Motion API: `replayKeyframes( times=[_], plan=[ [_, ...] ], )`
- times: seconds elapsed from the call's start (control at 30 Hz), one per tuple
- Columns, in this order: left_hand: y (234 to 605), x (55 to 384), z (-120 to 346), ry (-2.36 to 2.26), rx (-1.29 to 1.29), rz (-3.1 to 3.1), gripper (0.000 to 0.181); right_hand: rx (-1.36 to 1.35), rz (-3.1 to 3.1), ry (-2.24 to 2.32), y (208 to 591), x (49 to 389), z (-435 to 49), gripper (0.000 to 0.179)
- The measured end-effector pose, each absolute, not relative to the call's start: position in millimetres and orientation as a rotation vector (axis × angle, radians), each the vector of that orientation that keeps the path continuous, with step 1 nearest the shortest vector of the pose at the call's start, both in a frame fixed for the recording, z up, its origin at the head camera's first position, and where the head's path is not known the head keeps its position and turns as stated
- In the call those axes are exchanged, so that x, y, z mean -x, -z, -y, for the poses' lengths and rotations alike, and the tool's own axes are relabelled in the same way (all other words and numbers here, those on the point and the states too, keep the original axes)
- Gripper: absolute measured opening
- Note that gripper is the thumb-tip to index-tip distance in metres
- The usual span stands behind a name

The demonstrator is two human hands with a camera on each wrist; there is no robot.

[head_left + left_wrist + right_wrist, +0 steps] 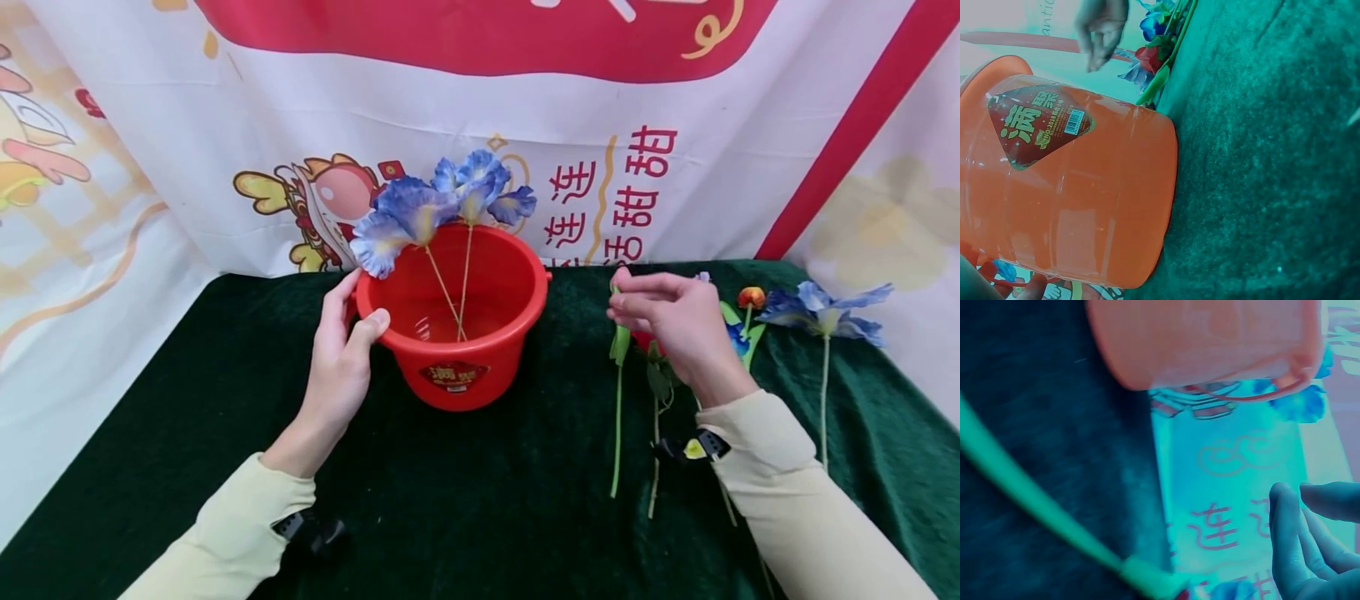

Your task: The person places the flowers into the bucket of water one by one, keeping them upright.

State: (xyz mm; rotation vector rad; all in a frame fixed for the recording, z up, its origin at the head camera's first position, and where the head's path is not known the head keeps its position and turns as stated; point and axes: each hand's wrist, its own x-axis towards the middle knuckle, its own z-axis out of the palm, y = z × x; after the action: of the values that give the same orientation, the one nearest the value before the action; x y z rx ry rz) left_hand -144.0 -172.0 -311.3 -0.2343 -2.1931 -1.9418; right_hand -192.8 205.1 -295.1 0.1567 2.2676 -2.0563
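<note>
Left of centre, red plastic bucket with a flared rim point(508, 360): standing on dark green velvet cloth point(480, 500), with a dark red diamond-shaped label point(453, 377) facing near.
Left hand point(339, 362): gripping the bucket at the left of its rim, with thumb laid over the edge and fingers round the outside.
Left arm: reaching in from the near left, in a cream sleeve point(232, 521).
Right hand point(678, 325): loosely curved, with a narrow gap between thumb and forefinger; hard to tell whether touching the slim green stem point(618, 425) just below.
Right arm: reaching in from the near right, bent at the wrist, with fingers pointing left.
Inside the bucket: two ruffled blue-and-cream fabric flowers point(480, 187), leaning outward from stems meeting low inside, with heads above the far rim.
Right side of the cloth: red rose point(1149, 58) beneath the right hand, small orange bloom point(751, 297) beyond, and large ruffled blue flower point(825, 315) on a pale stem farthest right.
Far side: white printed backdrop point(450, 108) with red lettering.
</note>
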Motion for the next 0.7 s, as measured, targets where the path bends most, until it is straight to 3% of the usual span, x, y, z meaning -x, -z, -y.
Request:
replayKeyframes(
  times=[0.27, 0.7],
  plan=[
    [311.6, 144.7, 170.6, 1.936, 0.237, 2.195, 0.062, -0.237, -2.303, 1.818, 323.5, 190.4, -217.8, 0.044],
    [312.0, 144.7, 172.8, 1.925, 0.238, 2.189, 0.061, -0.297, -2.431, 1.516, 330.1, 192.8, -221.7, 0.044]
  ],
)
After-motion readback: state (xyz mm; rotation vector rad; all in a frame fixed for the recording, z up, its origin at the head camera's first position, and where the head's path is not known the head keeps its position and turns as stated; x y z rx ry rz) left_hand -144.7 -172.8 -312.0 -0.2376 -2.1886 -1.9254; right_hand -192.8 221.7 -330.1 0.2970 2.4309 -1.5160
